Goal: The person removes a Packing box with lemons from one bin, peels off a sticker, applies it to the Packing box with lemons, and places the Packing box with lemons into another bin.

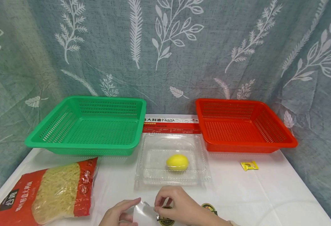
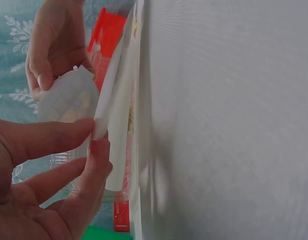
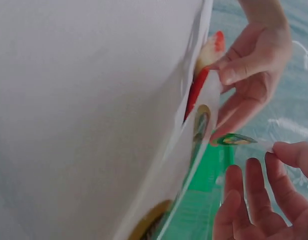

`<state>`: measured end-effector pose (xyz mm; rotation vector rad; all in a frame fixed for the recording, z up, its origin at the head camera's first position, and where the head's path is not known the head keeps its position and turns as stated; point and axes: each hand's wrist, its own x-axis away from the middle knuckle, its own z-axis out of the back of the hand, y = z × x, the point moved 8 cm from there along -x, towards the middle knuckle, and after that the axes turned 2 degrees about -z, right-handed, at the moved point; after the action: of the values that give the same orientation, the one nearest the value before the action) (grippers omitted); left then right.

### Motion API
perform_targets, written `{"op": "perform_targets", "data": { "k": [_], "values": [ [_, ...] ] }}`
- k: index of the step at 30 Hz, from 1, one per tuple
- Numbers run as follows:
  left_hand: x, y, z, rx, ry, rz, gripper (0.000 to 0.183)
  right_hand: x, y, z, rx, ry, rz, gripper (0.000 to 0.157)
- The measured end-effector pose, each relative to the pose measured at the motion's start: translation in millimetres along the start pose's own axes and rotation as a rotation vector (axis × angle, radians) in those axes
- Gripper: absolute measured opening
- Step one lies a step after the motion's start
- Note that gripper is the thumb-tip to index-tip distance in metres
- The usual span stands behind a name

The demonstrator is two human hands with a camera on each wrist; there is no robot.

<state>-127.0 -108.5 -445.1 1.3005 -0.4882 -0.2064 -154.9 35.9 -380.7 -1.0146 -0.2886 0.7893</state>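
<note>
My left hand (image 1: 120,214) pinches the edge of a white sticker sheet (image 1: 143,214) between thumb and fingers, at the table's front. My right hand (image 1: 178,204) holds a round sticker between thumb and forefinger, its other fingers spread. In the right wrist view this sticker (image 3: 236,139) is green with a printed picture, lifted off the sheet at least in part. The left wrist view shows its pale translucent back (image 2: 71,97). Dark, gold-rimmed round stickers (image 3: 201,122) sit on the sheet; one more sticker (image 1: 209,207) appears right of my right wrist.
A clear plastic box (image 1: 154,157) with a yellow lemon (image 1: 177,162) in view stands ahead. Green (image 1: 92,146) and red (image 1: 244,144) baskets flank it. A pasta bag (image 1: 56,190) lies left, a small yellow packet (image 1: 249,165) right. Behind the box is a red-and-white pasta package (image 1: 171,125).
</note>
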Motion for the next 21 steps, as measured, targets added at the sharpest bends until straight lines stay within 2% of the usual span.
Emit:
{"op": "perform_targets", "data": {
  "k": [3,7,9,11,15,21],
  "values": [
    [-2.3,-4.2,1.8,-0.113,0.040,0.060,0.070,1.9,-1.7,4.7,0.010,0.019,0.005,0.006],
    [-1.8,-3.3,7.3,-0.400,0.158,0.139,0.060,5.3,-3.6,10.8,0.042,0.045,0.021,0.007],
    [0.0,2.0,9.6,-0.515,0.232,0.149,0.047,6.8,-3.7,13.2,0.056,0.058,0.028,0.007],
    [1.1,8.8,9.9,-0.551,0.289,0.129,0.034,8.4,-3.8,15.5,0.069,0.074,0.040,0.007],
    [-1.5,19.3,4.2,-0.391,0.300,0.065,0.018,12.2,-7.3,19.8,0.113,0.118,0.092,0.006],
    [-9.9,33.2,-7.1,-0.091,0.219,0.003,0.024,20.7,-19.2,27.1,0.214,0.209,0.217,0.004]
  ]
}}
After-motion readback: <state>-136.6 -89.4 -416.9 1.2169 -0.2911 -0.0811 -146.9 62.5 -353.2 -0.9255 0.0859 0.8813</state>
